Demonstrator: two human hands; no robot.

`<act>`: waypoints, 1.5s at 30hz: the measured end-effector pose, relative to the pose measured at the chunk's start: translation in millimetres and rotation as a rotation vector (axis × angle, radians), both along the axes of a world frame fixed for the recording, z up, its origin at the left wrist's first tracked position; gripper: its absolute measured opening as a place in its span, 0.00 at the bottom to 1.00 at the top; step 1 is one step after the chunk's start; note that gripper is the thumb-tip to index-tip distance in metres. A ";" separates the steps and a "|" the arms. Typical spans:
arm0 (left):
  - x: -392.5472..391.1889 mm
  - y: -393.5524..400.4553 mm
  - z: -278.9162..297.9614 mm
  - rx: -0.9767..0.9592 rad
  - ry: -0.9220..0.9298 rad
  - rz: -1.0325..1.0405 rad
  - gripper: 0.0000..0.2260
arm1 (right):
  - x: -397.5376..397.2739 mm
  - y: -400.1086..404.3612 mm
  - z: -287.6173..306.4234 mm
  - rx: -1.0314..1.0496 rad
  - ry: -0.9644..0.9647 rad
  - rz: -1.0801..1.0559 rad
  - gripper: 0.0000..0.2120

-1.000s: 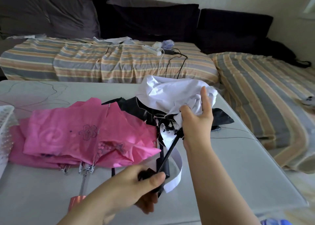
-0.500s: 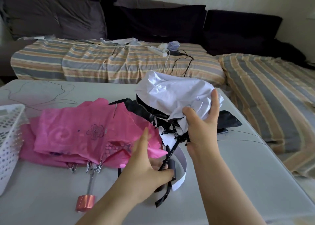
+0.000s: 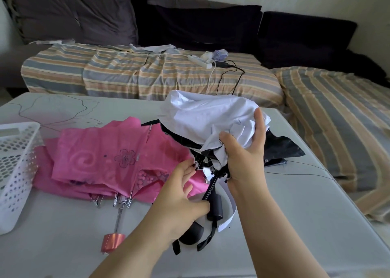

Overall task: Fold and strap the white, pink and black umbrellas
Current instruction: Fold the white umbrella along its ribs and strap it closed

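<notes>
Gathering the white canopy, ready to fold.

Nearest me, my left hand point(image 3: 179, 195) has its grip pinched on a rib tip at the hem of the crumpled white fabric umbrella with black lining point(image 3: 211, 117), its black handle point(image 3: 215, 207) just beside my palm; my right hand point(image 3: 245, 155) clutches the bunched cloth above the grey worktop point(image 3: 285, 225). I should smooth each panel one way, then wrap its strap. The pink flowered umbrella point(image 3: 109, 157) lies left; the black umbrella point(image 3: 282, 147) lies behind.
</notes>
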State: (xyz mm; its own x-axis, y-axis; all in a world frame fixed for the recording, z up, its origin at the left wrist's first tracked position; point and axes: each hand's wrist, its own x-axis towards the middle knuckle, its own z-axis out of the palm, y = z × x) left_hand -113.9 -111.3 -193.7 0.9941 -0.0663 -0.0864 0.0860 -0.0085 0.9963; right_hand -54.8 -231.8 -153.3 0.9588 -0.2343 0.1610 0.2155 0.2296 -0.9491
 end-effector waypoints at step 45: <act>-19.7 0.2 6.6 0.548 -0.423 -0.146 0.37 | -6.4 14.0 2.8 0.061 0.221 0.001 0.35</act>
